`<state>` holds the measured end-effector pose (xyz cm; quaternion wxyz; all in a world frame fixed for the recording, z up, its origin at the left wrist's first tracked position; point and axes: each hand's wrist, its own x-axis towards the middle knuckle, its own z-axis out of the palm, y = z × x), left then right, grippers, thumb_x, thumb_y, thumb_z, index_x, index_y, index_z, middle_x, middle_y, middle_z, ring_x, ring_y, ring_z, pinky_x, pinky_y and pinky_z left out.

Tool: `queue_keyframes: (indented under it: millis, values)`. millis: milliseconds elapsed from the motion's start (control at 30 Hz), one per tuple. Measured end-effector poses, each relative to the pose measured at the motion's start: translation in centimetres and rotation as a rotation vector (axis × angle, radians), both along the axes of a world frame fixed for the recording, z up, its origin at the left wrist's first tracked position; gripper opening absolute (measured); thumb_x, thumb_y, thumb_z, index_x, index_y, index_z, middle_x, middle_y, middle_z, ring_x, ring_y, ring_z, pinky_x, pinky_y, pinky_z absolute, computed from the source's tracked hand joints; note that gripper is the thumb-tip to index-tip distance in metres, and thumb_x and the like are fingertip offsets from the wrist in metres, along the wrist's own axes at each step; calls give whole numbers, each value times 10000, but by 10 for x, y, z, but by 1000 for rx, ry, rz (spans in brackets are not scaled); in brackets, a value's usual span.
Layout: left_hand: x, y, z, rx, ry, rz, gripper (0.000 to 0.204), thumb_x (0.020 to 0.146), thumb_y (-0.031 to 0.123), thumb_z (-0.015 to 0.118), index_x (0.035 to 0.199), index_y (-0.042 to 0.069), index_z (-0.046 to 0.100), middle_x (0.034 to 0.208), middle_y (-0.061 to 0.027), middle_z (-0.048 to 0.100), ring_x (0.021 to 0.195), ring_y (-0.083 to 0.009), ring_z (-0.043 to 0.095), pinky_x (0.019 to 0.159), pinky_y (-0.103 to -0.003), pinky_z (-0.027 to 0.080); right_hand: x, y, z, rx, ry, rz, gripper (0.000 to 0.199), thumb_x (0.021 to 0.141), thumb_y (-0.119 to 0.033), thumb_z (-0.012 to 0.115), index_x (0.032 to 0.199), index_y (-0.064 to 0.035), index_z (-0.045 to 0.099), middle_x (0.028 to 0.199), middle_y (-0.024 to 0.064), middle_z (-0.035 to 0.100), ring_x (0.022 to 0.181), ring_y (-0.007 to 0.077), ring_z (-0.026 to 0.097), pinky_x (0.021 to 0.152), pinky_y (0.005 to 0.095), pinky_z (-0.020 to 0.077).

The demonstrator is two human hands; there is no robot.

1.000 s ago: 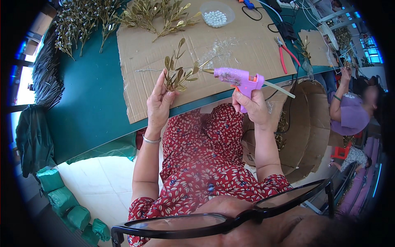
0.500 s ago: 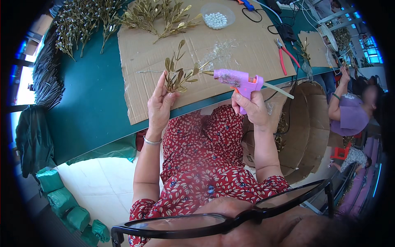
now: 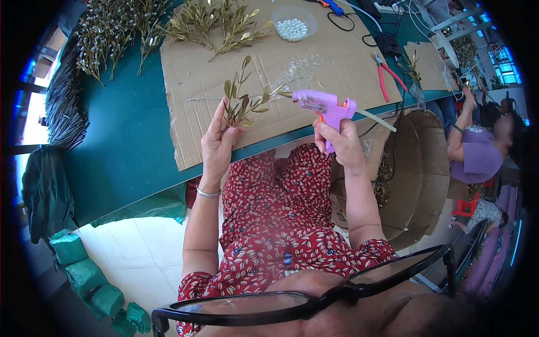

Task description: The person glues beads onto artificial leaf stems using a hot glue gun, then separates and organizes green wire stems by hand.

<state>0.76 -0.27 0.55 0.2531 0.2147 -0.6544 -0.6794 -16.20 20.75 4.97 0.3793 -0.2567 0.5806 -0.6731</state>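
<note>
My left hand (image 3: 220, 140) pinches a sprig of gold artificial leaves (image 3: 245, 105) between thumb and fingers, above the near edge of the cardboard sheet. Wrapped round the handle of a purple glue gun (image 3: 321, 103) is my right hand (image 3: 343, 143), with a finger by the orange trigger. The metal nozzle points left at the sprig's right-hand leaves, close to a leaf tip; whether they touch I cannot tell. A pale glue stick (image 3: 377, 119) sticks out of the gun's back end. Stringy dried glue (image 3: 303, 70) lies on the cardboard (image 3: 196, 132) behind the nozzle.
A clear bowl of white pearl beads (image 3: 293, 29) stands at the back, beside gold leaf sprigs (image 3: 219, 28). Beaded stems (image 3: 112, 28) and a dark wire bundle (image 3: 66, 101) lie left. Red-handled pliers (image 3: 383, 78) rest right, near cables. A cardboard box (image 3: 426, 174) and a co-worker (image 3: 480, 149) are farther right.
My right hand has raised the glue gun slightly and tilted it, its nozzle shifting up and a little right. My left hand and the sprig have hardly moved.
</note>
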Motion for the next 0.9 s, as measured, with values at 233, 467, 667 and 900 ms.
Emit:
queue_keyframes:
  millis: [233, 467, 667, 900]
  values:
    - [-1, -3, 1, 196, 210, 80, 467, 952, 163, 497, 1374, 22, 356, 843, -27, 569, 633, -52, 358, 595, -167, 319, -40, -7, 0, -49, 10, -253, 313, 864, -194, 611, 1075, 16, 513, 871, 76, 576, 636, 89, 538, 514, 205, 426]
    - [-1, -3, -1, 209, 235, 51, 504, 944, 69, 470, 1409, 14, 285, 838, -30, 584, 623, -36, 385, 564, -160, 347, -94, -12, -24, 197, 237, -217, 361, 804, -177, 691, 1081, 28, 583, 887, 34, 610, 754, 69, 551, 646, 210, 444]
    - [-2, -5, -1, 228, 243, 37, 509, 937, 53, 473, 1413, 34, 291, 831, -16, 577, 614, -31, 371, 555, -156, 341, -96, -22, -28, 555, 684, -345, 325, 798, -180, 681, 1025, 39, 601, 848, 102, 649, 744, 171, 610, 664, 254, 471]
    - [4, -8, 2, 251, 196, 71, 534, 910, 32, 484, 1413, 47, 302, 836, -10, 599, 634, -23, 402, 565, -154, 367, -135, -110, 38, 378, 1121, -319, 178, 828, -147, 616, 940, -8, 627, 795, 158, 649, 735, 258, 642, 663, 332, 481]
